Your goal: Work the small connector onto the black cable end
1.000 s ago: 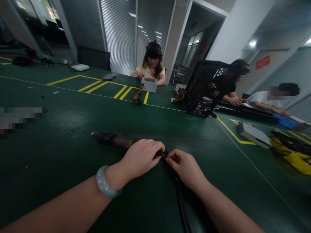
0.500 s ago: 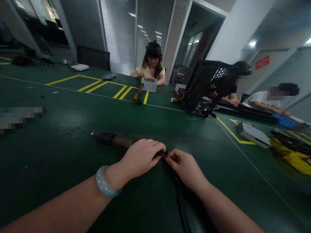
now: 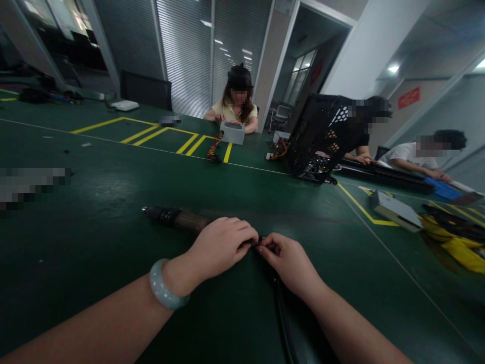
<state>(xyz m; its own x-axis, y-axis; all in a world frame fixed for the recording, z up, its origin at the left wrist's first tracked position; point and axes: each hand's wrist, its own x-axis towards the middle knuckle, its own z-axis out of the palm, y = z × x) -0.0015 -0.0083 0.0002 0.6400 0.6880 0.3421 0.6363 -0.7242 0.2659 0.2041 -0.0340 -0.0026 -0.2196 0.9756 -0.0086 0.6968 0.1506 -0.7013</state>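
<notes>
An electric screwdriver (image 3: 189, 221) with a dark body lies on the green table, its silver tip pointing left. My left hand (image 3: 223, 246), with a pale dotted bangle on the wrist, is closed over the tool's rear end. Close beside it, my right hand (image 3: 288, 260) pinches the black cable (image 3: 282, 308) at its connector end, where it meets the tool's rear. The fingers hide most of this joint, so I cannot tell whether the plug is fully seated. From my right hand the cable runs down toward the near table edge.
Across the table a person (image 3: 238, 103) handles a grey power supply (image 3: 233, 132) with coloured wires. A black computer case (image 3: 318, 136) stands right of centre. Further right are two more people, a grey metal box (image 3: 396, 210) and a yellow-and-black bundle (image 3: 462, 247).
My fingers have shifted very slightly at the joint between tool and cable. Otherwise both hands and the screwdriver keep their places.
</notes>
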